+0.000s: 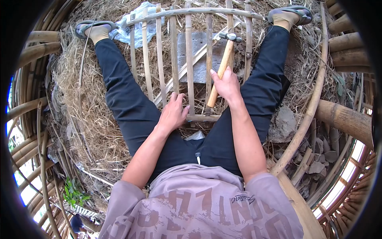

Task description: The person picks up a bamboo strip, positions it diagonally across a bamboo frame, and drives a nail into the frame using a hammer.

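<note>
Between the outstretched legs lies a slatted bamboo frame [190, 51] with several upright slats, a curved top bar and a short bottom bar. My right hand [226, 84] is wrapped round the wooden handle of a hammer [225, 59], its metal head up near the right slats. My left hand [174, 112] is beside the lower ends of the slats, left of the bottom bar, fingers bent and somewhat apart, with nothing visible in it. Beneath the frame are a grey stone slab [199, 47] and a diagonal split bamboo strip [169, 85].
Dry straw [87, 103] covers the ground. A clear plastic bag [137, 24] lies at the upper left of the frame. A rock [282, 124] sits right of the right leg. Thick bamboo poles [344, 121] and a long curved cane [316, 95] stand at the right.
</note>
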Action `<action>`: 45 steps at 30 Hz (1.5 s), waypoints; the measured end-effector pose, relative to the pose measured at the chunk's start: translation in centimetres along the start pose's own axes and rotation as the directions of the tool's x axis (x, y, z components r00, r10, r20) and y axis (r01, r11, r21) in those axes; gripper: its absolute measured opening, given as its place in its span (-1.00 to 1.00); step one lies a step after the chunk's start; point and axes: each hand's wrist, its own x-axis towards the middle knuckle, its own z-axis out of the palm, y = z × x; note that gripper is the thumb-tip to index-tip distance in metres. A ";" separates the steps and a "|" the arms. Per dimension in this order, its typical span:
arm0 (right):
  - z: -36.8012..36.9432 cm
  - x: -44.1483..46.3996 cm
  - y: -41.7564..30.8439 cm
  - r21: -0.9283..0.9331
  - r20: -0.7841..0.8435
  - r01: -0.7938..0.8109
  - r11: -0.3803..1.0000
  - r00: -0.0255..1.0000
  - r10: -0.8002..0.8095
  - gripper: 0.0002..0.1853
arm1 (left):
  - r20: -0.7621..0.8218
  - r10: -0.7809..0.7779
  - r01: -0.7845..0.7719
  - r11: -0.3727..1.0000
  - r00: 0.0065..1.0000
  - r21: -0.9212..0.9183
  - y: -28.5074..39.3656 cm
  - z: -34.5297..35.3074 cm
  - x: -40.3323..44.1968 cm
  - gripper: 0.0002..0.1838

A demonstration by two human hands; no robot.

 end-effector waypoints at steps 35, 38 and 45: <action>0.6 0.2 0.6 0.007 -0.030 0.002 1.000 1.000 -0.002 -0.48 | -0.046 0.054 -0.053 0.998 0.997 0.019 -0.1 0.1 0.0 -0.52; 0.4 0.1 0.4 0.007 -0.014 -0.006 1.000 1.000 0.006 -0.49 | 0.000 -0.011 0.011 1.000 1.000 -0.002 0.3 -0.3 0.0 -0.52; -0.3 0.0 -0.3 0.019 0.034 -0.013 1.000 0.999 0.012 -0.41 | -0.004 0.011 -0.011 1.000 1.000 0.002 0.1 -0.2 0.0 -0.52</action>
